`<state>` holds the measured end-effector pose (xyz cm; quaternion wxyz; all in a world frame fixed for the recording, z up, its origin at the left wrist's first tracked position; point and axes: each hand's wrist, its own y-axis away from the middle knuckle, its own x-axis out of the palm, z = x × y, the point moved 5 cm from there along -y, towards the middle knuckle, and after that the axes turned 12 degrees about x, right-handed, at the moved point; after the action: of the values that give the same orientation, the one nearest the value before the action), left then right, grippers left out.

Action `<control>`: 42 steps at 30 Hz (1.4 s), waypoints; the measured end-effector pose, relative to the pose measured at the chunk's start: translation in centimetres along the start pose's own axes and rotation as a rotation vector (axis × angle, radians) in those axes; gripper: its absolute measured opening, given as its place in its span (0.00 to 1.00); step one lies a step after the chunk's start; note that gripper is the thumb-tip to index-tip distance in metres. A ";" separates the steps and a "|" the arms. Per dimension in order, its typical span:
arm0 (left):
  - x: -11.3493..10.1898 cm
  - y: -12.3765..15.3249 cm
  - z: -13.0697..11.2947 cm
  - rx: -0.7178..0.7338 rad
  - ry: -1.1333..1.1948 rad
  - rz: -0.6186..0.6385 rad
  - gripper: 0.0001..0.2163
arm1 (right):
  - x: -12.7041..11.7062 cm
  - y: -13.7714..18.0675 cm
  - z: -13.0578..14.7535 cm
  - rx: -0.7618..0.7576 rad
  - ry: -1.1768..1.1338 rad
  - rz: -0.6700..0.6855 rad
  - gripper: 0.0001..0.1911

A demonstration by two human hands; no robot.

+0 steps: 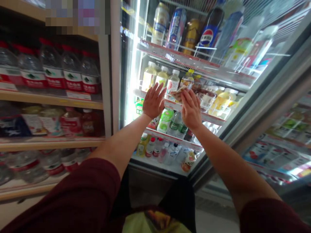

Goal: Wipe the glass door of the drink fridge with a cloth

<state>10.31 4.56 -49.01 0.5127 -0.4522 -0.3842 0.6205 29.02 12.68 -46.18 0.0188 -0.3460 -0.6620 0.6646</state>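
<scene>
Both my arms reach toward a lit drinks fridge with a glass front. My left hand (pixel 154 102) is spread flat with its fingers pointing up, in front of the middle shelf's edge; whether its palm touches the glass I cannot tell. My right hand (pixel 191 108) is closed on a folded, brownish cloth (pixel 178 94), which sticks out to the left of its fingertips at the height of the middle shelf. Behind my hands stand pale juice bottles (pixel 173 81) and a yellow-capped bottle (pixel 188 77). Green-labelled bottles (pixel 165 120) show below, between my wrists.
The fridge's metal frame (pixel 239 126) runs diagonally on the right, with another lit fridge section beyond it. Upper-shelf drinks include a cola bottle (pixel 211 30) and cans (pixel 160 22). On the left, a wooden shelf (pixel 48 98) holds red-capped water bottles (pixel 73 69).
</scene>
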 end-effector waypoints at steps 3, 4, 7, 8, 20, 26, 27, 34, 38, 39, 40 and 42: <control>0.0 0.1 -0.1 0.033 -0.023 -0.036 0.27 | -2.4 -0.3 -4.8 0.030 0.013 -0.182 0.34; 0.1 0.1 -0.1 0.036 -0.029 -0.042 0.27 | -3.2 -0.2 -6.6 0.047 0.015 -0.258 0.33; 0.3 0.1 0.0 0.018 -0.016 -0.031 0.27 | -4.9 0.3 -11.4 0.114 0.036 -0.451 0.33; 0.4 0.1 0.1 0.011 -0.009 -0.029 0.27 | -5.2 0.6 -12.5 0.147 0.049 -0.490 0.33; 0.0 0.1 -0.1 0.018 -0.004 -0.036 0.27 | 1.1 7.3 -1.7 -0.018 0.048 -0.227 0.33; -0.1 0.2 -0.1 0.027 -0.021 -0.040 0.27 | 3.1 9.2 1.3 -0.273 0.060 0.153 0.31; -0.1 0.3 -0.2 0.045 -0.039 -0.055 0.27 | 2.6 9.0 0.7 -0.269 0.060 0.157 0.31; -0.2 0.4 -0.5 0.096 -0.122 -0.118 0.27 | -4.0 7.1 -9.0 0.019 0.120 -0.275 0.33; -0.1 0.3 -0.4 0.069 -0.093 -0.084 0.27 | -5.1 7.1 -12.6 0.133 0.120 -0.432 0.34; -0.1 0.3 -0.4 0.060 -0.085 -0.081 0.27 | -4.9 7.2 -12.6 0.154 0.112 -0.451 0.33; -0.1 0.3 -0.4 0.049 -0.078 -0.077 0.27 | -4.5 7.3 -12.2 0.165 0.098 -0.466 0.33; -0.1 0.3 -0.4 0.031 -0.057 -0.074 0.27 | -3.4 7.7 -10.4 0.168 0.062 -0.476 0.33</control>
<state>10.57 4.45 -49.41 0.5311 -0.4119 -0.4054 0.6196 40.00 19.14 -50.38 0.2238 -0.1976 -0.6663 0.6833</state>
